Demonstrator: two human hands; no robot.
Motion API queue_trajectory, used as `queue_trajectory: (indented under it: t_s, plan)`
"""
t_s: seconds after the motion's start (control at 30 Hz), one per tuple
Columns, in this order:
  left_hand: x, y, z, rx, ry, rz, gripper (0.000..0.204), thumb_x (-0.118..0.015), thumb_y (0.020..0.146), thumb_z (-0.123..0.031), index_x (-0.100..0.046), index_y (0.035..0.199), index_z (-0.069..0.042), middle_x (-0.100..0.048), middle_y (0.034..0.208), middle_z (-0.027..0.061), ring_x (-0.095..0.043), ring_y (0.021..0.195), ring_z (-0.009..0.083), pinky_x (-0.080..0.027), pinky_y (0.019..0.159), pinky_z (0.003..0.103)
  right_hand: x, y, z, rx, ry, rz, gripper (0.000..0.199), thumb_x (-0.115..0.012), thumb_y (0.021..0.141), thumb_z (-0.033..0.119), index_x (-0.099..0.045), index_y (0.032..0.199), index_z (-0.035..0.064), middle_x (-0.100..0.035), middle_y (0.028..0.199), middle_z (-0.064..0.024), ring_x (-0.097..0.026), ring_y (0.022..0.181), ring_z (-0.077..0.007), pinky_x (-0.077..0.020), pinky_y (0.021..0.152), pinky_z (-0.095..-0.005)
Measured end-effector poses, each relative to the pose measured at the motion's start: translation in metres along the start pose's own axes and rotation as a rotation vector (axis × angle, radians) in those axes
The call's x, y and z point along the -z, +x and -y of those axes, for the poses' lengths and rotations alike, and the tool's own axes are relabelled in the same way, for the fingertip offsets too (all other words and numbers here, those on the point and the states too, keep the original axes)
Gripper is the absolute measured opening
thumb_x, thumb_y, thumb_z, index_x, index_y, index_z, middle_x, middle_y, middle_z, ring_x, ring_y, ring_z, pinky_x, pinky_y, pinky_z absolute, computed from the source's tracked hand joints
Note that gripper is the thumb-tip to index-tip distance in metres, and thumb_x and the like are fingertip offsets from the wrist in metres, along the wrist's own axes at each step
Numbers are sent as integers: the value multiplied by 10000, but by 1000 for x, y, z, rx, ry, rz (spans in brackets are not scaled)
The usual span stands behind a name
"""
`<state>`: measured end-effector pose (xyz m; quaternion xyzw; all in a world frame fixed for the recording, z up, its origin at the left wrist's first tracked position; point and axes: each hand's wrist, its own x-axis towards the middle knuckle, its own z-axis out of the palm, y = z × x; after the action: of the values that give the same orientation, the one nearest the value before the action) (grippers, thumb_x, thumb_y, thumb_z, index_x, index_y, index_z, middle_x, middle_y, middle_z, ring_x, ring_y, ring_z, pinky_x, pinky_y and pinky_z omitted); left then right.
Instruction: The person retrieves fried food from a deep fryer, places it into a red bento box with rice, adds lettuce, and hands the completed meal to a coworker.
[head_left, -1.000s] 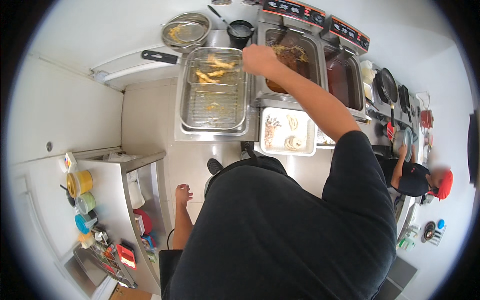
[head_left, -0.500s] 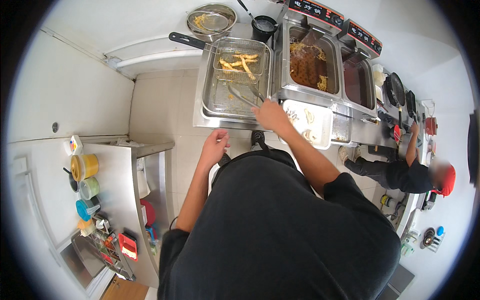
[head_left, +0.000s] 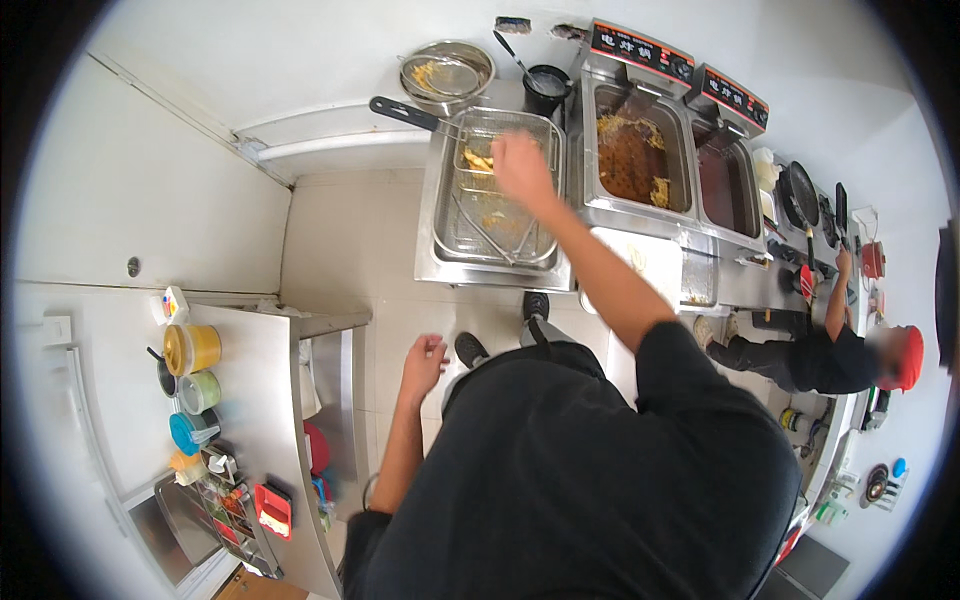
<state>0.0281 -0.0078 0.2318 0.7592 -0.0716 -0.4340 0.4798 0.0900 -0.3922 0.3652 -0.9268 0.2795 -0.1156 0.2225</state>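
Over a wire fry basket (head_left: 482, 124) with a black handle, my right hand (head_left: 522, 168) reaches down; its fingers are hidden or blurred, so any grip cannot be seen. Golden fried strips (head_left: 477, 161) lie in the basket beside it, partly covered by the hand. Metal tongs (head_left: 485, 236) rest spread on the wire rack in the steel tray (head_left: 440, 252), out of my hand. My left hand (head_left: 426, 362) hangs above the floor near my body, fingers loosely bent and apart, holding nothing.
Right of the tray stands a two-well fryer (head_left: 640, 150) with dark oil and floating crumbs. A white tray (head_left: 655, 262) sits before it. Behind are a steel bowl with a strainer (head_left: 447, 75) and a black pot (head_left: 546, 90). A co-worker (head_left: 830, 350) stands far right.
The tongs have left my right hand and now lie on the rack. That hand has moved forward over the fried strips. My left hand stays low and empty.
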Motion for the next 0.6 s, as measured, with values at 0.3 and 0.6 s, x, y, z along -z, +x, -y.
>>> queue_trajectory:
  t_s: [0.3,0.6]
  plan:
    - [7,-72,88,305,-80,-270,293,-592,945,-170,-575,1187,-6,-676,991,148,-703,740,205,-546,562,318,-26,195,-13,-482,467,153,285,-426,980,194,-586,1039,-35,-674,941,-278,-679,838,-403,-551,721,-496]
    - [14,-68,115,345,-70,-244,297,-594,939,-162,-571,1187,0,-671,985,149,-700,719,209,-540,538,319,-30,134,-39,-45,-100,39,282,-346,974,169,-502,1106,-26,-667,1020,-324,-668,937,-463,-518,838,-550]
